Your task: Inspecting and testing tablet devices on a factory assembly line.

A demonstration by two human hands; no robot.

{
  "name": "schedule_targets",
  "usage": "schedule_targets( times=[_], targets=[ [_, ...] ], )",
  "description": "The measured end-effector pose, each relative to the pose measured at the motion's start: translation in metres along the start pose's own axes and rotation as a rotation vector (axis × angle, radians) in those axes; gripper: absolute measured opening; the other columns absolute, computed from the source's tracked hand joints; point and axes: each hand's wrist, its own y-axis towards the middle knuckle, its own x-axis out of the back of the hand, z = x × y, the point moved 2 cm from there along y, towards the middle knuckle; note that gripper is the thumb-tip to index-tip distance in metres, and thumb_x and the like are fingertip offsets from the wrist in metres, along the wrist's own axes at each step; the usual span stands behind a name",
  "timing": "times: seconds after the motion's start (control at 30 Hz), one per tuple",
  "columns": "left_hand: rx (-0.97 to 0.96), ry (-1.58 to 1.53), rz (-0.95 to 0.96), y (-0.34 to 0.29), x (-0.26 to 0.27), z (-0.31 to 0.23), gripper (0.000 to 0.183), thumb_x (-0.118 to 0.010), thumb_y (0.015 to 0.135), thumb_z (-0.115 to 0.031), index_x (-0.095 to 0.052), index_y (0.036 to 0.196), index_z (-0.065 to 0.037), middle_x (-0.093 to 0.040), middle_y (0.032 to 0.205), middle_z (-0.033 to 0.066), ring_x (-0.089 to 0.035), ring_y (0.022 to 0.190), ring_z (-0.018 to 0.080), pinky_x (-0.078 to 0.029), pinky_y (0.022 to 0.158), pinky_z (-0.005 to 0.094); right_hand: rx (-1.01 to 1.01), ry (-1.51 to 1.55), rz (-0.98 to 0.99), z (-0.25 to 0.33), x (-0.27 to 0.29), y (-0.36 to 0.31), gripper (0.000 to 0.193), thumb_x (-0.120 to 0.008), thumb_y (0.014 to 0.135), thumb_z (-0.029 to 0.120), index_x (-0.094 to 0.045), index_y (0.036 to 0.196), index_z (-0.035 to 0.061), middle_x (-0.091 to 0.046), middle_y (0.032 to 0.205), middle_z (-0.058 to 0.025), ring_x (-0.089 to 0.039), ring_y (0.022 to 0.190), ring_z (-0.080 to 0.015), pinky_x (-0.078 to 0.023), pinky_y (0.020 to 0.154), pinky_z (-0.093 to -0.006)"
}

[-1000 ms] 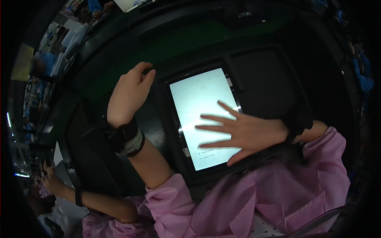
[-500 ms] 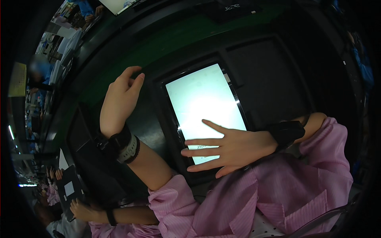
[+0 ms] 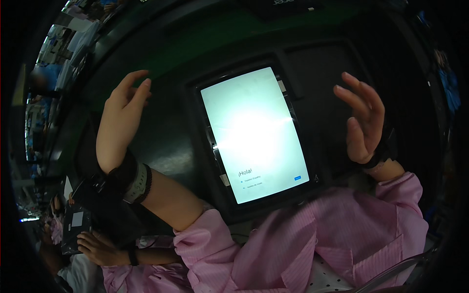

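Note:
A tablet [image 3: 251,127] with a bright white screen lies in a recess of a black tray [image 3: 195,105]. A few lines of text and a small blue button show at the screen's near end. To the left of the tablet my left hand [image 3: 122,112] hangs in the air, fingers bent and apart, holding nothing. Over the tray's right-hand recess [image 3: 320,73] my right hand [image 3: 364,117] is raised with its fingers spread and curved, also bare. Neither hand touches the tablet.
A dark device [image 3: 283,7] lies beyond the tray at the far edge. At the lower left, a co-worker's hand [image 3: 100,248] holds a black panel with a pale label [image 3: 76,229]. Other people [image 3: 46,80] are farther off to the left and right.
My right hand has lifted off the tablet screen and swung to the right, uncovering the text. My left hand has shifted a little left.

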Motion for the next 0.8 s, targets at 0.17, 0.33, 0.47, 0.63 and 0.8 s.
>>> schedule_targets(
  times=[0.17, 0.33, 0.47, 0.63, 0.8],
  targets=[
    [0.014, -0.022, -0.027, -0.006, 0.006, 0.003, 0.035, -0.049, 0.091, -0.029, -0.053, 0.118, -0.007, -0.058, 0.087, 0.007, -0.054, 0.083, 0.0126, -0.042, 0.074, 0.0251, 0.08, -0.008, 0.197, 0.007, -0.016, 0.006, 0.045, -0.047, 0.08, 0.002, -0.035, 0.122, -0.0041, -0.058, 0.117, -0.0158, -0.038, 0.125, -0.0315, -0.02, 0.105, -0.0464],
    [-0.028, 0.0, -0.037, -0.006, 0.005, -0.002, 0.036, -0.049, 0.091, -0.029, -0.053, 0.118, -0.007, -0.059, 0.087, 0.007, -0.055, 0.083, 0.0126, -0.042, 0.075, 0.025, 0.095, 0.118, 0.679, 0.04, -0.055, 0.009, 0.038, -0.057, 0.077, 0.013, -0.054, 0.115, 0.0035, -0.059, 0.109, -0.0114, -0.043, 0.121, -0.0225, -0.026, 0.105, -0.049],
    [0.007, 0.024, -0.02, -0.003, 0.002, -0.003, 0.036, -0.049, 0.091, -0.029, -0.053, 0.118, -0.006, -0.059, 0.087, 0.0072, -0.055, 0.083, 0.0128, -0.042, 0.075, 0.0252, 0.287, 0.099, 0.698, 0.05, -0.084, 0.003, 0.037, -0.057, 0.077, 0.012, -0.053, 0.109, -0.006, -0.059, 0.106, -0.0158, -0.046, 0.118, -0.0233, -0.026, 0.106, -0.0471],
    [-0.061, 0.044, -0.063, 0.0, 0.001, -0.001, 0.035, -0.05, 0.09, -0.029, -0.055, 0.114, -0.005, -0.059, 0.074, 0.0078, -0.056, 0.072, 0.0135, -0.044, 0.068, 0.0263, 0.194, -0.15, 0.491, 0.006, -0.117, 0.058, 0.032, -0.054, 0.079, 0.006, -0.05, 0.108, -0.0052, -0.057, 0.109, -0.0107, -0.045, 0.118, -0.0239, -0.026, 0.106, -0.0485],
    [0.019, 0.048, -0.003, 0.003, -0.004, -0.005, 0.036, -0.048, 0.091, -0.03, -0.053, 0.117, -0.006, -0.06, 0.084, 0.0082, -0.056, 0.081, 0.0124, -0.042, 0.074, 0.0256, 0.318, -0.259, 0.299, -0.036, -0.147, 0.086, 0.024, -0.05, 0.081, 0.009, -0.054, 0.097, -0.0086, -0.061, 0.099, -0.0119, -0.05, 0.111, -0.025, -0.025, 0.106, -0.045]
  ],
)
